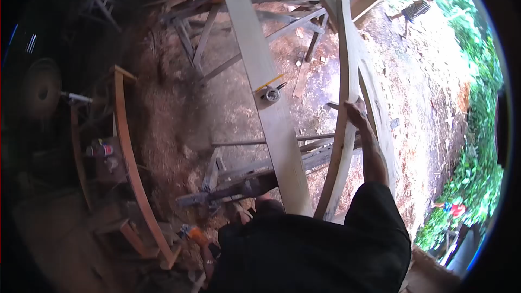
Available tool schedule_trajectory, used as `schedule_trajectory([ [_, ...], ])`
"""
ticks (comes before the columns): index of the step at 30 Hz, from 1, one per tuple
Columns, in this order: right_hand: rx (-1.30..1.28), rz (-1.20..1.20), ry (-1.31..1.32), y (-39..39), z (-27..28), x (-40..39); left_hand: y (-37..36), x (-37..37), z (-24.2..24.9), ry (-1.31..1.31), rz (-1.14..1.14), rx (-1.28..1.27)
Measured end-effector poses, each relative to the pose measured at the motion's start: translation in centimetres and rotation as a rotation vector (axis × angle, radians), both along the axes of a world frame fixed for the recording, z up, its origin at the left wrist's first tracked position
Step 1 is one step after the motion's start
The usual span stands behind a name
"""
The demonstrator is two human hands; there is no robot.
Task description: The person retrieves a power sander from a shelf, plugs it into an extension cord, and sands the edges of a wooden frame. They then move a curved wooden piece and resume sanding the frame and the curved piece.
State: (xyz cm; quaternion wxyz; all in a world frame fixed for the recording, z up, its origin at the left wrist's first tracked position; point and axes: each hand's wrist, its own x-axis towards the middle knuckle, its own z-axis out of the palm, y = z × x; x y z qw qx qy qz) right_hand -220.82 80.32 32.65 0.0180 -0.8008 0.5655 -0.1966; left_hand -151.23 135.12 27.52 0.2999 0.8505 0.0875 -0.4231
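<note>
- Black shirt point(309, 255) closest, filling the bottom of the view. Right hand?

- Right hand point(355, 113) out ahead on the curved beam point(343, 76), arm reaching forward. Fingers bent over the right edge, partly closed on the wood. Underside hidden; cannot tell how firm the hold is.

- Beam's long axis?

- Runs away from the body. Near end just ahead of the shirt, far end out past the top of the view. Bows right; the hand sits on the bow, roughly midway along what shows.

- And the left hand?

- Left hand point(205, 244) low, off to the left, well apart from the beam. Small and dim, at an orange thing point(194, 234). Cannot tell if it grips that, or how far open it is.

- Anything between the 2 hands?

- 1 flat plank point(249, 38), left of the beam, closing toward it at the near end. Round thing point(272, 94) and yellow stick point(269, 82) on top. Trestle point(320, 158) crosses below both timbers. Right hand is by far the nearer to the beam: already touching.
</note>
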Motion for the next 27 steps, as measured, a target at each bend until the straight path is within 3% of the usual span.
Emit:
schedule_trajectory([
  [1,-0.042,0.018,-0.023,0.8,-0.2,0.1,0.1,-0.2,0.2,0.004,0.006,0.004],
  [4,0.641,-0.631,-1.059,3.4,0.4,2.7,0.5,0.3,1.2,0.0,0.02,0.021],
  [5,0.612,-0.606,-0.832,3.9,4.7,5.7,0.8,0.3,1.4,0.0,0.03,0.023],
  [10,0.665,-0.4,-1.225,6.5,7.6,11.0,0.9,0.2,1.5,0.004,0.028,0.016],
  [14,0.837,-0.369,-1.132,6.1,7.5,13.1,0.3,-0.6,0.8,0.017,0.017,-0.025],
  [17,0.914,-0.161,-1.345,5.2,6.3,13.9,0.0,-1.0,0.6,0.024,0.03,-0.036],
  [20,0.913,-0.129,-1.346,5.0,8.2,14.7,-0.6,-0.8,0.3,0.033,0.035,-0.051],
  [27,0.857,0.224,-1.386,3.6,9.5,15.0,-2.0,-0.5,-0.6,0.055,0.055,-0.078],
])
